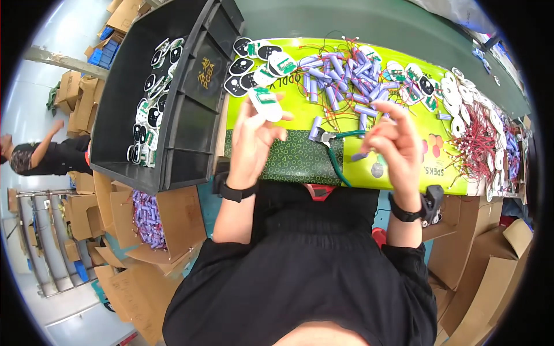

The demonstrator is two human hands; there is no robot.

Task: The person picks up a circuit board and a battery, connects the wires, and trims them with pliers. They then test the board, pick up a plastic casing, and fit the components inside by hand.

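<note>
My left hand [252, 135] is raised over the near left of the table. Its fingers grip a white oval piece with a green circuit board [266, 105]. My right hand [395, 141] hovers farther right, fingers loosely curled with a gap between thumb and index finger; nothing shows in it. Between the hands lie wire cutters with green handles [333, 151], their jaws beside a purple cylindrical battery cell [315, 128]. Another purple cell [359, 155] is just left of my right hand. Beyond is a heap of purple cells with red wires [340, 75].
A black bin [196, 109] at left holds several white and black oval pieces; similar ovals [241, 66] lie beside it. Right are white discs and red wires [479, 132]. Cardboard boxes [173, 222] stand below the table's left. Another person [52, 153] is at far left.
</note>
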